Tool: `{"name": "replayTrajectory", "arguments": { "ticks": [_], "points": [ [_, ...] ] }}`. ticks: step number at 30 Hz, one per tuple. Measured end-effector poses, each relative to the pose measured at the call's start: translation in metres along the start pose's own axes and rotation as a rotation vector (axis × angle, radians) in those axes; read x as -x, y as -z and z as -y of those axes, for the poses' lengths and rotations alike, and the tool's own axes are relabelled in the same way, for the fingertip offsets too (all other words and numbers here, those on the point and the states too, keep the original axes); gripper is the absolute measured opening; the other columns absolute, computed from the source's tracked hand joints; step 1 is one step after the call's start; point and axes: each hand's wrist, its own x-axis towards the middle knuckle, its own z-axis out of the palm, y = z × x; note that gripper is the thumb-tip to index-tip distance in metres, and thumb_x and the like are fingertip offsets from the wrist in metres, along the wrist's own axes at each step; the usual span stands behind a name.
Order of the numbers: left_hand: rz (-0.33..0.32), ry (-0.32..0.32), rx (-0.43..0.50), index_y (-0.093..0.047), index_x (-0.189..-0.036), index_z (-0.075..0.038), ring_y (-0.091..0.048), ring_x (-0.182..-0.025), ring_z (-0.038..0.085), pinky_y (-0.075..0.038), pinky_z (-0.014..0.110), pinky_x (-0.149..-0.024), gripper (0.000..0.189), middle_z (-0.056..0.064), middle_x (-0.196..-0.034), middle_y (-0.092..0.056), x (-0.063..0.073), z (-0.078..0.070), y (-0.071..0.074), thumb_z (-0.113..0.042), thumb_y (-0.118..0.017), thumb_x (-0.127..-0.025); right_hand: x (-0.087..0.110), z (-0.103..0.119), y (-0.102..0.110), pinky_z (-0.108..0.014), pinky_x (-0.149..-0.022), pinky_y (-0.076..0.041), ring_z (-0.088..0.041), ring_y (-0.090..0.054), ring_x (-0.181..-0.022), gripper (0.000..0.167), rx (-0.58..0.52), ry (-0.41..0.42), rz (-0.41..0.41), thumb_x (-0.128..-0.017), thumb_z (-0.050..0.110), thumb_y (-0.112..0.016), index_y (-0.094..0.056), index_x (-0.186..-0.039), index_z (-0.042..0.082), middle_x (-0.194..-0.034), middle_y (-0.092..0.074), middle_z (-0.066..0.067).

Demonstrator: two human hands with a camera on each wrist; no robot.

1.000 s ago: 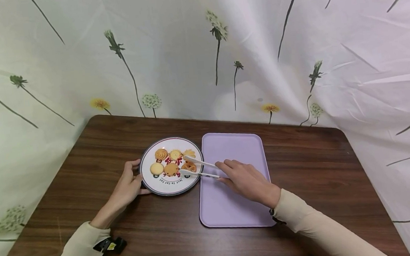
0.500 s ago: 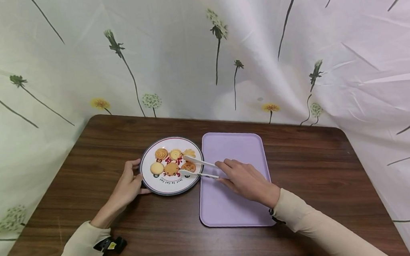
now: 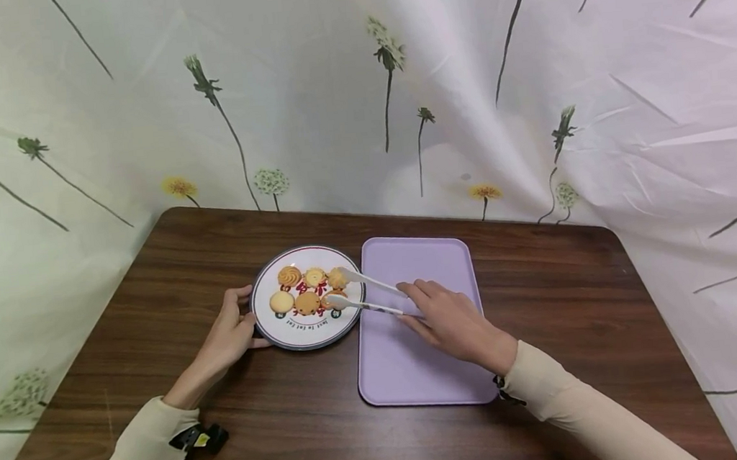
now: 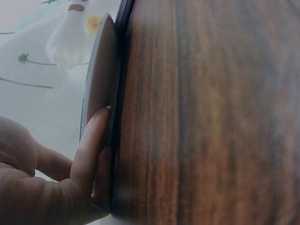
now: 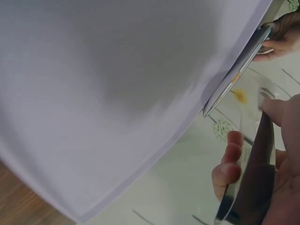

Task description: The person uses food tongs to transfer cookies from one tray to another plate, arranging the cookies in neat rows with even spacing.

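Note:
My left hand holds the left rim of a round white plate with a dark edge; in the left wrist view a finger lies under the rim. Several cookies sit on the plate, among them a round smooth cookie and a swirled cookie. My right hand grips white tongs, their two arms apart. The upper tip is beside a ridged cookie at the plate's right; the lower tip partly covers another cookie. In the right wrist view the right hand grips the tongs.
A lilac rectangular tray lies right of the plate, against or very near its rim, under my right hand. Both rest on a dark wooden table. A white cloth with printed flowers hangs behind the table.
My right hand has shifted slightly right with the tongs. The upper tip has moved to the right side of the ridged cookie. The left hand and plate stay in place.

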Motion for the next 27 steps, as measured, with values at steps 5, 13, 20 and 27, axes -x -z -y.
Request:
{"name": "replayTrajectory", "arguments": {
  "ticks": [5, 13, 20, 27],
  "points": [
    [0.003, 0.0, 0.024, 0.0, -0.161, 0.007, -0.046, -0.132, 0.055, -0.07, 0.033, -0.083, 0.059, 0.04, -0.161, -0.01, -0.002, 0.0, -0.001, 0.002, -0.021, -0.107, 0.01, -0.011, 0.007, -0.029, -0.056, -0.056, -0.012, -0.063, -0.084, 0.043, 0.014, -0.066, -0.041, -0.101, 0.038, -0.067, -0.06, -0.136, 0.014, -0.102, -0.072, -0.001],
    [0.002, 0.015, 0.029, 0.0, -0.161, 0.006, -0.048, -0.132, 0.053, -0.069, 0.031, -0.081, 0.058, 0.039, -0.159, -0.013, 0.001, 0.0, -0.002, 0.001, -0.021, -0.107, 0.031, -0.034, 0.017, -0.032, -0.045, -0.047, -0.014, -0.055, -0.063, 0.039, 0.036, -0.25, -0.087, -0.097, 0.039, -0.071, -0.062, -0.123, 0.011, -0.081, -0.066, 0.001],
    [0.005, 0.013, 0.012, 0.0, -0.161, 0.007, -0.048, -0.132, 0.053, -0.069, 0.031, -0.082, 0.058, 0.041, -0.157, -0.013, 0.003, -0.004, -0.001, 0.002, -0.023, -0.107, 0.056, -0.06, 0.024, -0.035, -0.043, -0.045, -0.02, -0.054, -0.053, 0.035, -0.004, -0.479, -0.126, -0.092, 0.034, -0.075, -0.059, -0.107, 0.005, -0.063, -0.056, -0.001],
    [-0.013, 0.037, -0.004, 0.0, -0.161, 0.008, -0.046, -0.134, 0.055, -0.07, 0.031, -0.082, 0.059, 0.042, -0.158, -0.015, 0.001, -0.006, 0.0, 0.002, -0.025, -0.108, 0.08, -0.082, 0.028, -0.048, -0.044, -0.051, -0.035, -0.064, -0.058, 0.034, -0.006, -0.668, -0.093, -0.088, 0.032, -0.073, -0.056, -0.09, 0.002, -0.066, -0.063, -0.014]
  ]
}}
